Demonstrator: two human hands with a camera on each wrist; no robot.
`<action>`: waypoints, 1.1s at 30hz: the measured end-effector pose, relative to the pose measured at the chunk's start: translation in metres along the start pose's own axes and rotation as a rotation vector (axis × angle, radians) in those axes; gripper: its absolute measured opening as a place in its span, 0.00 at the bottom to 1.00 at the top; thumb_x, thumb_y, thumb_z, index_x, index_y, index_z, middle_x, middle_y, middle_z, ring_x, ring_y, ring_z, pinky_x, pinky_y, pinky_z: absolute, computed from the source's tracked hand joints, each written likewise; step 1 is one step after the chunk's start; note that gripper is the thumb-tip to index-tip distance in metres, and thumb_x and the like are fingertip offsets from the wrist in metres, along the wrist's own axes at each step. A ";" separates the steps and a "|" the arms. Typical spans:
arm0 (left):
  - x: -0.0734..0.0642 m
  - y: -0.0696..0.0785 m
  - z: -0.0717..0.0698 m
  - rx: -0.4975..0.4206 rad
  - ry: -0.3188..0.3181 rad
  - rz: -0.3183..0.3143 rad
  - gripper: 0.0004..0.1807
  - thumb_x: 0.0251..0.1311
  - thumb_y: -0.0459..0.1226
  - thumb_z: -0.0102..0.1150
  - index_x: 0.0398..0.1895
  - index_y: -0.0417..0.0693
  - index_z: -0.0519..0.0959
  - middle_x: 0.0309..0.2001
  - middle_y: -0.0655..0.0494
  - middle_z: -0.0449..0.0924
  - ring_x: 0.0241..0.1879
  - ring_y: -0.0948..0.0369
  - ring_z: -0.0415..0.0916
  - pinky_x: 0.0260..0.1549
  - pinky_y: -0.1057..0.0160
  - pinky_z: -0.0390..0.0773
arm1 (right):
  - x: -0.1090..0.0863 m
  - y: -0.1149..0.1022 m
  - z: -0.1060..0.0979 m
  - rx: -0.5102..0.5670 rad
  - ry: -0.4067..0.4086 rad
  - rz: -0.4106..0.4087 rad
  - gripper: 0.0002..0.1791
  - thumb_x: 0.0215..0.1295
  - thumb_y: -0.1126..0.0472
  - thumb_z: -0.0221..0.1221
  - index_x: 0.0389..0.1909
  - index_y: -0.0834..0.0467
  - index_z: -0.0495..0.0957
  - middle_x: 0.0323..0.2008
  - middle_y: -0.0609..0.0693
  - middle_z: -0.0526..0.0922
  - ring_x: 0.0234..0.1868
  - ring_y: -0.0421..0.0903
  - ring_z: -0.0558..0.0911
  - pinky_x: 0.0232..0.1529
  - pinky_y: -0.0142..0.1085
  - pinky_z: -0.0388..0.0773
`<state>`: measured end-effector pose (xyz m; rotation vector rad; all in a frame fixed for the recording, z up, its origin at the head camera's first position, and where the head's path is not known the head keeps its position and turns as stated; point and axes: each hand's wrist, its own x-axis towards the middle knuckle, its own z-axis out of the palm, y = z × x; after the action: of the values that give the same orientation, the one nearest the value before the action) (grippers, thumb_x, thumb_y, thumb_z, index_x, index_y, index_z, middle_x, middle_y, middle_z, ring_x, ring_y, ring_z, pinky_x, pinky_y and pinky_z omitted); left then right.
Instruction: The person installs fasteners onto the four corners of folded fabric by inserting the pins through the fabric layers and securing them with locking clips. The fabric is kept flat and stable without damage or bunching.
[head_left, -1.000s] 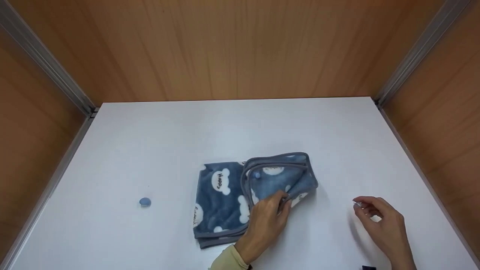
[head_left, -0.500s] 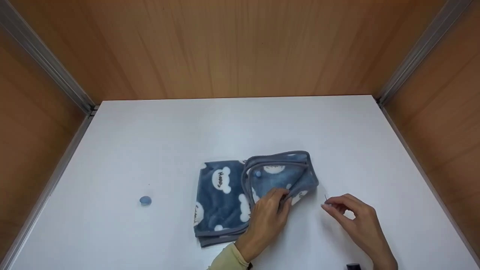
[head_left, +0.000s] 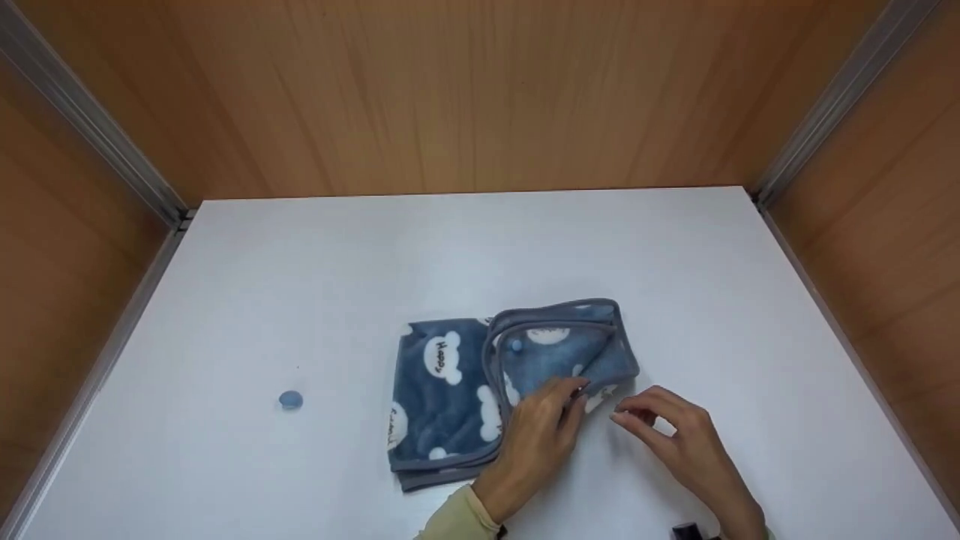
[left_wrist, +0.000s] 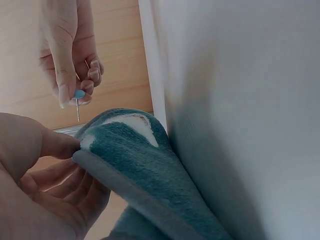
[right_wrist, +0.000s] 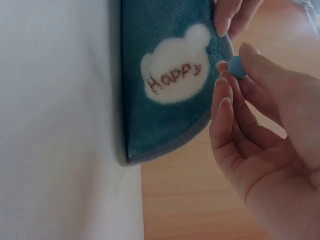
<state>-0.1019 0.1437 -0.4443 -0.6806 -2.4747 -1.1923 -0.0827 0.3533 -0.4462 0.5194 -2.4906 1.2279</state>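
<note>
A folded blue fleece blanket with white bear shapes and grey edging lies on the white table. My left hand pinches its turned-up front edge between thumb and fingers. Just to the right, my right hand holds a pin between thumb and fingertips. In the left wrist view the pin shows a round blue head and a thin metal shaft pointing at the lifted edge, a small gap apart. The right wrist view shows the blue head beside the blanket's border. A small blue dot sits on the folded flap.
Left of the blanket a blue oval piece lies on the table. Wooden panels with metal corner strips enclose the back and both sides. A small black object shows near the right wrist at the front.
My right hand has moved left with the pin, from well right of the blanket to close by its lifted edge. My left hand has kept its pinch in place.
</note>
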 end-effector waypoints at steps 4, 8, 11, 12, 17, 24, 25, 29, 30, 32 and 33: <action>-0.001 0.000 0.000 -0.015 -0.021 0.015 0.09 0.70 0.30 0.62 0.50 0.43 0.84 0.43 0.54 0.87 0.44 0.64 0.84 0.42 0.67 0.81 | -0.001 0.002 0.008 0.013 -0.028 -0.007 0.14 0.57 0.68 0.73 0.37 0.44 0.87 0.33 0.33 0.82 0.29 0.35 0.76 0.30 0.26 0.72; -0.001 0.000 -0.001 -0.028 -0.053 0.046 0.09 0.70 0.29 0.60 0.50 0.42 0.84 0.46 0.54 0.87 0.48 0.63 0.84 0.47 0.67 0.81 | 0.000 0.002 0.015 -0.001 -0.030 0.016 0.13 0.56 0.68 0.74 0.36 0.47 0.87 0.32 0.34 0.82 0.30 0.34 0.77 0.30 0.26 0.74; -0.001 0.000 -0.002 -0.037 -0.062 0.071 0.09 0.71 0.29 0.60 0.50 0.42 0.84 0.46 0.54 0.87 0.49 0.64 0.84 0.48 0.68 0.80 | 0.002 0.001 0.019 0.004 -0.007 0.044 0.13 0.55 0.69 0.74 0.36 0.49 0.86 0.33 0.35 0.85 0.32 0.34 0.81 0.33 0.25 0.78; -0.001 0.000 -0.002 -0.035 -0.063 0.078 0.09 0.71 0.28 0.60 0.50 0.42 0.84 0.46 0.54 0.87 0.49 0.64 0.84 0.48 0.68 0.80 | 0.003 0.001 0.020 0.015 -0.001 0.054 0.13 0.55 0.70 0.74 0.36 0.51 0.86 0.33 0.36 0.86 0.33 0.34 0.83 0.34 0.25 0.79; 0.000 0.000 -0.003 -0.026 -0.082 0.078 0.08 0.72 0.29 0.59 0.49 0.43 0.84 0.45 0.55 0.87 0.48 0.65 0.84 0.47 0.68 0.81 | 0.002 0.002 0.023 0.134 0.037 0.062 0.22 0.56 0.74 0.72 0.50 0.62 0.77 0.34 0.46 0.88 0.36 0.38 0.87 0.39 0.27 0.82; 0.000 0.000 -0.005 -0.022 -0.110 0.095 0.09 0.72 0.29 0.59 0.50 0.45 0.84 0.45 0.56 0.88 0.47 0.65 0.84 0.46 0.68 0.81 | 0.001 0.005 0.022 0.091 0.070 -0.021 0.26 0.51 0.75 0.74 0.52 0.59 0.82 0.40 0.45 0.88 0.37 0.39 0.86 0.40 0.26 0.81; 0.000 0.000 -0.005 -0.022 -0.114 0.100 0.09 0.71 0.29 0.60 0.49 0.45 0.85 0.45 0.56 0.88 0.46 0.65 0.84 0.45 0.69 0.81 | 0.001 0.005 0.022 0.083 0.072 -0.030 0.25 0.49 0.76 0.75 0.49 0.58 0.83 0.41 0.46 0.88 0.37 0.39 0.86 0.40 0.26 0.81; -0.001 0.001 -0.004 -0.019 -0.128 0.121 0.10 0.70 0.29 0.61 0.50 0.47 0.85 0.43 0.57 0.88 0.42 0.67 0.83 0.41 0.72 0.79 | 0.001 0.005 0.022 0.019 0.098 -0.022 0.25 0.43 0.80 0.76 0.42 0.59 0.82 0.37 0.45 0.87 0.34 0.37 0.85 0.39 0.23 0.80; -0.001 0.002 -0.004 -0.019 -0.132 0.126 0.10 0.70 0.29 0.61 0.50 0.47 0.85 0.43 0.57 0.88 0.41 0.67 0.82 0.40 0.73 0.79 | 0.002 0.004 0.022 -0.005 0.102 -0.017 0.25 0.41 0.81 0.76 0.41 0.60 0.82 0.36 0.45 0.87 0.34 0.37 0.85 0.38 0.23 0.79; -0.001 0.002 -0.004 -0.018 -0.137 0.133 0.10 0.70 0.29 0.61 0.50 0.47 0.85 0.43 0.58 0.88 0.40 0.67 0.82 0.40 0.73 0.78 | 0.002 0.004 0.021 -0.045 0.108 -0.004 0.25 0.40 0.81 0.77 0.38 0.59 0.82 0.34 0.44 0.87 0.32 0.35 0.83 0.37 0.21 0.78; -0.001 0.002 -0.004 -0.015 -0.136 0.139 0.10 0.70 0.29 0.61 0.50 0.47 0.86 0.43 0.58 0.88 0.40 0.67 0.82 0.40 0.73 0.78 | 0.002 0.004 0.021 -0.057 0.111 -0.004 0.25 0.39 0.81 0.77 0.38 0.59 0.82 0.33 0.43 0.87 0.31 0.35 0.83 0.36 0.20 0.77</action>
<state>-0.0996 0.1416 -0.4413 -0.9499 -2.4819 -1.1491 -0.0884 0.3382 -0.4602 0.4303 -2.4228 1.1477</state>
